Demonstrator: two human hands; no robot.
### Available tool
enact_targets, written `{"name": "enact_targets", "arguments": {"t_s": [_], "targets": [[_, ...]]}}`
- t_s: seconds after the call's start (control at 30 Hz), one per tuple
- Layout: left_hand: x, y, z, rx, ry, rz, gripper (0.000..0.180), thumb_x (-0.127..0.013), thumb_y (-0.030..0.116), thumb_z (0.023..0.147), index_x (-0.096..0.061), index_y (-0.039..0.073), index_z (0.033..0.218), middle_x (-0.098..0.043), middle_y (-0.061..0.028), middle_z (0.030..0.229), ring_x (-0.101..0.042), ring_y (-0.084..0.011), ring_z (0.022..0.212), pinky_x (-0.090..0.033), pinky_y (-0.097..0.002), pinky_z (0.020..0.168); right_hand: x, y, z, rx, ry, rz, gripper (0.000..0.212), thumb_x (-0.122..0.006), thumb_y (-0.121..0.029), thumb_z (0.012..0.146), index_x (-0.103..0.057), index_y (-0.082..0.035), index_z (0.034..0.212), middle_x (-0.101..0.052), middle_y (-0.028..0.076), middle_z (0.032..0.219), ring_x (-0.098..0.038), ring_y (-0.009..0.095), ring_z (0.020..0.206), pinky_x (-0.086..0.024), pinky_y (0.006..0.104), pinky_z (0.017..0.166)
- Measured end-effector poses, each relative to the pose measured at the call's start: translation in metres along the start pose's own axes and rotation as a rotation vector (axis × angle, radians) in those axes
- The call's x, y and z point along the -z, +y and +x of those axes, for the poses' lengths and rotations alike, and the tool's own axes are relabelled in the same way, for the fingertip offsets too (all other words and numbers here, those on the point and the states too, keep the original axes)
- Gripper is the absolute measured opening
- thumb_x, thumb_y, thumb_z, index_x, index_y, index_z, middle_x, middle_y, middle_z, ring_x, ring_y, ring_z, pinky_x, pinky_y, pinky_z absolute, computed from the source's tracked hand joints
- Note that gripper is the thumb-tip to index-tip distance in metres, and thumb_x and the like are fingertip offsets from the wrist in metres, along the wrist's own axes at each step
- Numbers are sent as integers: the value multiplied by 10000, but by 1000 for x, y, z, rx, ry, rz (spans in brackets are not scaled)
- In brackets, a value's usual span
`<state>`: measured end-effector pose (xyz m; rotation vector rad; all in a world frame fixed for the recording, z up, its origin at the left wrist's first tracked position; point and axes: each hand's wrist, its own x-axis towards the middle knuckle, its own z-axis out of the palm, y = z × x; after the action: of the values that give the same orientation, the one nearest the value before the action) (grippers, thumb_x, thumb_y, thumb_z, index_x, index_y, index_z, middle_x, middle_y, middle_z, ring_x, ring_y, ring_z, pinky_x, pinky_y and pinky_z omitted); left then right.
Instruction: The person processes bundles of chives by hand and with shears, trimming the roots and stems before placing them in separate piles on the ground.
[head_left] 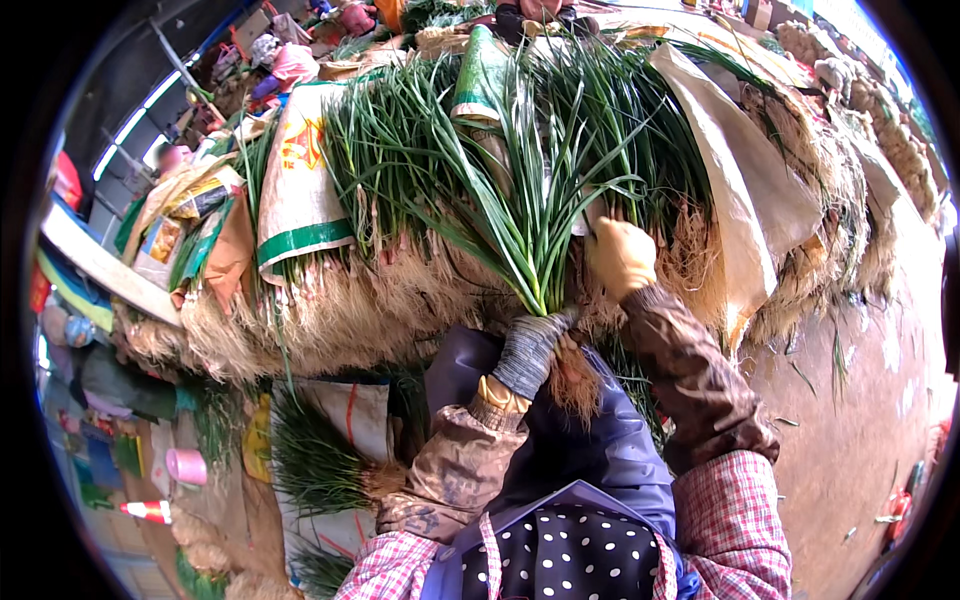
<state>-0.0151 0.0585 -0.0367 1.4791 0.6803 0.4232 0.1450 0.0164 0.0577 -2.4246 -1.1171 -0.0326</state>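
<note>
My left hand [533, 355], in a yellow glove with grey wrapping around it, is closed round the lower stems of a bunch of green garlic [528, 240]. Its long flat leaves fan up and away from me, and the brown roots [575, 385] hang below the fist over my dark apron. My right hand [620, 260], in a yellow glove, is raised just right of the bunch with fingers curled. What it holds, if anything, is hidden. Both hands are in front of a heap of green garlic [630, 140], laid leaves away and pale roots [330, 325] toward me.
White sacks with green bands [305, 190] and a pale sheet [715, 170] lie over the heap. Smaller bundles [320, 455] rest on a white sack at lower left, near a pink bucket [186, 466] and an orange-white cone [147, 511]. Other people [292, 66] sit at the far side.
</note>
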Motion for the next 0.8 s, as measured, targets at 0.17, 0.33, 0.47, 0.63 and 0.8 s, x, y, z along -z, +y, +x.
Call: {"name": "enact_targets", "arguments": {"t_s": [0.17, 0.33, 0.47, 0.63, 0.8], "targets": [[-6, -3, -4, -75, -197, -260, 165, -576, 119, 860, -630, -29, 811, -624, -58, 671, -589, -137, 573, -459, -234, 516, 8, 4, -79, 284, 139, 254, 185, -609, -234, 818, -648, -59, 773, -582, 104, 685, -580, 262, 605, -477, 363, 597], [-32, 62, -29, 49, -2, -446, 127, -636, 59, 815, -625, 6, 930, -632, -45, 811, -583, -103, 688, -468, -235, 594, -2, 24, -89, -253, -52, 748, 217, -602, -202, 845, -655, 1, 899, -654, 146, 777, -625, 200, 659, -485, 291, 616], [-26, 57, -15, 32, 38, -650, 179, -628, 37, 818, -577, 9, 987, -626, -60, 840, -614, -159, 697, -515, -249, 627, 0, 43, -76, 103, -396, 256, 298, -601, -293, 822, -654, -3, 859, -627, 208, 737, -621, 329, 635, -498, 387, 587], [-12, 80, -1, -14, -54, -558, 198, -618, 110, 843, -589, 28, 1021, -631, -56, 769, -614, -145, 593, -461, -225, 433, 18, 17, 12, -114, -8, -146, 428, -610, -404, 823, -627, 17, 749, -623, 136, 663, -610, 229, 552, -498, 344, 509], [-14, 81, 4, 55, -86, -569, 186, -652, 69, 802, -579, 36, 970, -580, -35, 674, -576, -136, 530, -478, -234, 433, 21, 41, 77, 27, 243, -200, 246, -651, -285, 770, -663, -40, 789, -641, 144, 725, -639, 258, 686, -503, 364, 654]]}}
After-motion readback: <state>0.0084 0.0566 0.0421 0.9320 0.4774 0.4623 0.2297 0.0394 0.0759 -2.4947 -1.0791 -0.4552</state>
